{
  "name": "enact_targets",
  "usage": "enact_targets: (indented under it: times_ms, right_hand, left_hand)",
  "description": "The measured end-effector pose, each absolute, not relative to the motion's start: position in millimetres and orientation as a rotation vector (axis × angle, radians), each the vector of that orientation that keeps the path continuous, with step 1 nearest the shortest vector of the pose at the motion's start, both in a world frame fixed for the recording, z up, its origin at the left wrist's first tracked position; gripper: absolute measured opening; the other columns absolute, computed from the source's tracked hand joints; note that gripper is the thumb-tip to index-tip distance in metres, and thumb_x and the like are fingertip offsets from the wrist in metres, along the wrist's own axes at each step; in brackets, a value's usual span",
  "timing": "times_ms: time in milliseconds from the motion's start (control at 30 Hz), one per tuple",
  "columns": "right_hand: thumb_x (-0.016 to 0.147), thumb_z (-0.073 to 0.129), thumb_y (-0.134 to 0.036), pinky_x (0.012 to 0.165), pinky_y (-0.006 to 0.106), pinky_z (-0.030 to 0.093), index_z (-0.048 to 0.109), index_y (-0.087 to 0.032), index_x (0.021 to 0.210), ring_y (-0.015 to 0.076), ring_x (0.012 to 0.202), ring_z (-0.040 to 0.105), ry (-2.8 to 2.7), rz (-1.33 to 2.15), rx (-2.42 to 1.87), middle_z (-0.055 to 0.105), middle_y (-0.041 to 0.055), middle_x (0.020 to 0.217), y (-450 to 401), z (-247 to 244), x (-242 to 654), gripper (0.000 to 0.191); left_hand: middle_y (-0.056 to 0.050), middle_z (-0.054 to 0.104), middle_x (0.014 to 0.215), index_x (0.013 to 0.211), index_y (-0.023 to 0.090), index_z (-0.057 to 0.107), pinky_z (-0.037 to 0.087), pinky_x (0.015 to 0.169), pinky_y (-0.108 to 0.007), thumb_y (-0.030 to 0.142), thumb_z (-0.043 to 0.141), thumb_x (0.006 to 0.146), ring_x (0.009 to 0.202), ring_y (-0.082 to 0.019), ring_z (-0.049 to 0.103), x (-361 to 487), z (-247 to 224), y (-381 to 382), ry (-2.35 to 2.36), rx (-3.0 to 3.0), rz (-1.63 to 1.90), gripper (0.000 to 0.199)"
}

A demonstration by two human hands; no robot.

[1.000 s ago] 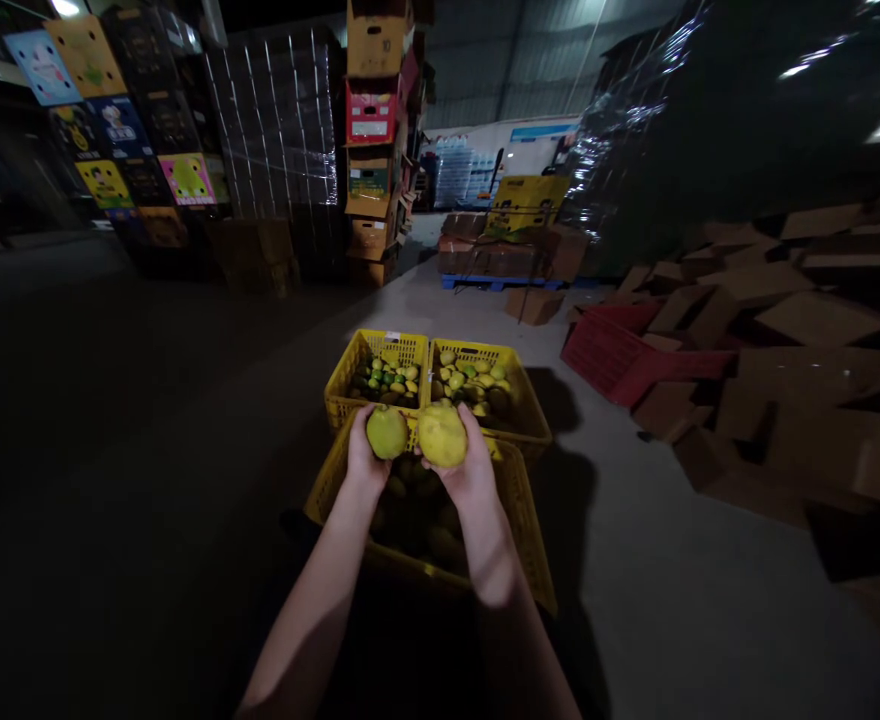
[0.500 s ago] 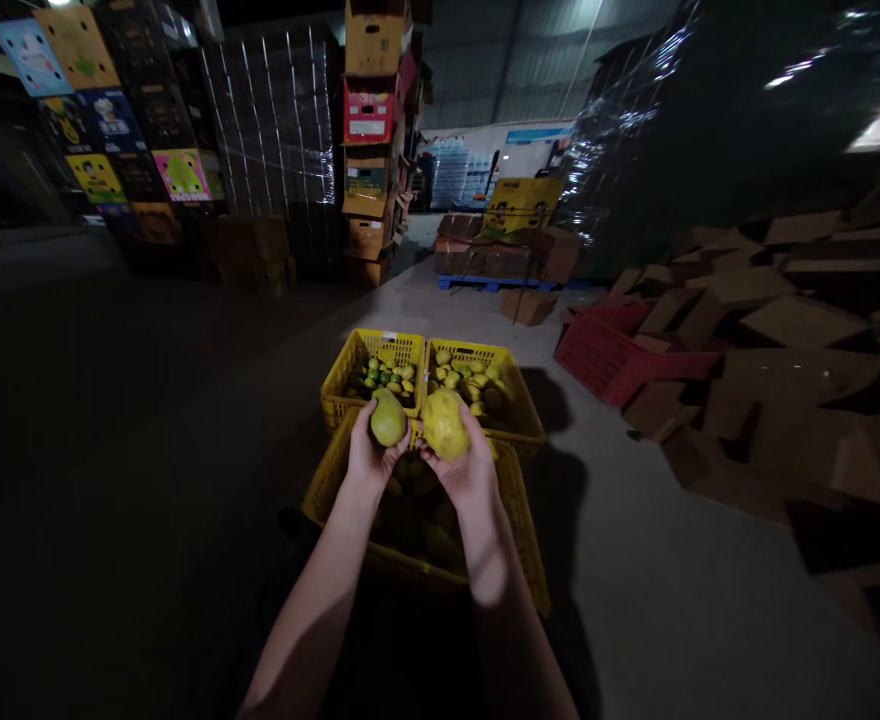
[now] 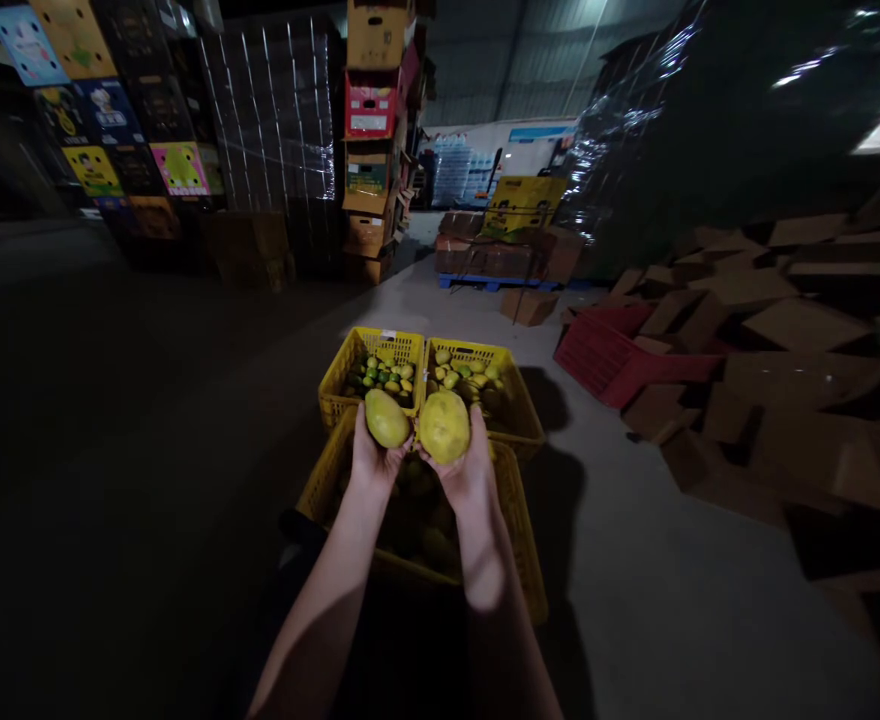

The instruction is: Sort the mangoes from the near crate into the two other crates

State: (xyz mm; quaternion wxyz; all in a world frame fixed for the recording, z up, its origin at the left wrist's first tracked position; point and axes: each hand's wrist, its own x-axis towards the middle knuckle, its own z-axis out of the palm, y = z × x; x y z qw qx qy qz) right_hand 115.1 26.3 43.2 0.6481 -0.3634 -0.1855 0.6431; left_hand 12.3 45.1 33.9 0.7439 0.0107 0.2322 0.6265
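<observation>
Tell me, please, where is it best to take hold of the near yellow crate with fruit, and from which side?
Probably the near yellow crate is best taken by its top rim on the two long sides, one hand coming from each side. The rim is open and bare there, while the far end butts against two other yellow crates. Both hands, left hand and right hand, hold fruit now.

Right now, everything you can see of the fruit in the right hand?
The fruit in the right hand is yellow with a green tinge, oval and dull-skinned, and looks whole. The right hand cups it from below, fingers along its right side. It is held above the near yellow crate, close beside the left hand's fruit.
</observation>
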Motion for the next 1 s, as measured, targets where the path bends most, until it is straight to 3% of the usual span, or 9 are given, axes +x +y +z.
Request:
enact_targets:
  times_ms: [133, 267, 333, 467, 700, 833, 933, 1000]
  right_hand:
    - [0.069, 0.068, -0.045, 0.058, 0.031, 0.055, 0.063, -0.024, 0.084, 0.0163, 0.057, 0.063, -0.451, 1.420, -0.774, 0.069, -0.0010, 0.070, 23, 44, 118, 0.027]
    - [0.073, 0.061, -0.048, 0.048, 0.029, 0.052, 0.062, -0.024, 0.081, 0.0156, 0.050, 0.060, -0.360, 1.457, -0.824, 0.067, 0.0000, 0.062, 25, 43, 125, 0.025]
    - [0.075, 0.056, -0.049, 0.046, 0.028, 0.052, 0.061, -0.023, 0.084, 0.0159, 0.051, 0.062, -0.285, 1.472, -0.833, 0.068, 0.0001, 0.064, 27, 41, 127, 0.028]
    - [0.078, 0.054, -0.048, 0.051, 0.030, 0.056, 0.062, -0.021, 0.089, 0.0179, 0.059, 0.066, -0.303, 1.513, -0.773, 0.071, 0.0029, 0.070, 31, 35, 127, 0.030]
    - [0.084, 0.051, -0.043, 0.050, 0.021, 0.055, 0.062, -0.021, 0.080, 0.0122, 0.056, 0.064, -0.244, 1.516, -0.745, 0.070, 0.0017, 0.067, 33, 30, 127, 0.025]
    - [0.082, 0.055, -0.045, 0.052, 0.022, 0.055, 0.061, -0.020, 0.079, 0.0122, 0.055, 0.062, -0.285, 1.571, -0.743, 0.068, 0.0017, 0.066, 32, 28, 126, 0.025]
    - [0.073, 0.067, -0.042, 0.060, 0.028, 0.058, 0.061, -0.020, 0.087, 0.0151, 0.067, 0.065, -0.433, 1.470, -0.796, 0.069, 0.0022, 0.080, 30, 26, 123, 0.027]
    - [0.064, 0.074, -0.039, 0.069, 0.037, 0.058, 0.057, -0.022, 0.098, 0.0195, 0.080, 0.065, -0.559, 1.270, -0.886, 0.066, 0.0032, 0.095, 30, 24, 123, 0.042]
  left_hand:
    - [-0.002, 0.062, 0.072, 0.085, 0.016, 0.059, 0.056, 0.062, -0.024, 0.033, 0.059, 0.084, 0.064, -0.012, 0.062, 12, 34, 45, 0.434, -0.083, 1.431, 0.017]
    - [-0.006, 0.064, 0.076, 0.088, 0.014, 0.061, 0.056, 0.059, -0.024, 0.048, 0.052, 0.085, 0.066, -0.014, 0.063, 10, 31, 48, 0.389, -0.102, 1.279, 0.035]
    - [-0.008, 0.065, 0.076, 0.093, 0.012, 0.062, 0.055, 0.056, -0.023, 0.046, 0.046, 0.088, 0.064, -0.014, 0.063, 10, 30, 48, 0.395, -0.073, 1.207, 0.038]
    - [-0.010, 0.065, 0.072, 0.098, 0.008, 0.063, 0.053, 0.049, -0.021, 0.037, 0.037, 0.091, 0.056, -0.013, 0.060, 13, 31, 46, 0.479, 0.011, 1.130, 0.039]
    - [-0.008, 0.062, 0.068, 0.100, 0.007, 0.058, 0.049, 0.042, -0.013, 0.050, 0.037, 0.092, 0.049, -0.009, 0.056, 11, 29, 49, 0.536, -0.057, 1.160, 0.049]
    - [-0.007, 0.060, 0.067, 0.097, 0.008, 0.058, 0.049, 0.042, -0.014, 0.053, 0.034, 0.092, 0.048, -0.008, 0.054, 11, 26, 50, 0.550, 0.023, 1.154, 0.051]
    - [-0.004, 0.060, 0.070, 0.099, 0.012, 0.057, 0.049, 0.046, -0.016, 0.052, 0.050, 0.087, 0.051, -0.008, 0.056, 14, 23, 48, 0.688, 0.235, 1.255, 0.042]
    - [-0.004, 0.063, 0.087, 0.107, 0.019, 0.053, 0.053, 0.058, -0.019, 0.043, 0.068, 0.076, 0.066, -0.011, 0.062, 16, 20, 48, 0.843, 0.482, 1.465, 0.042]
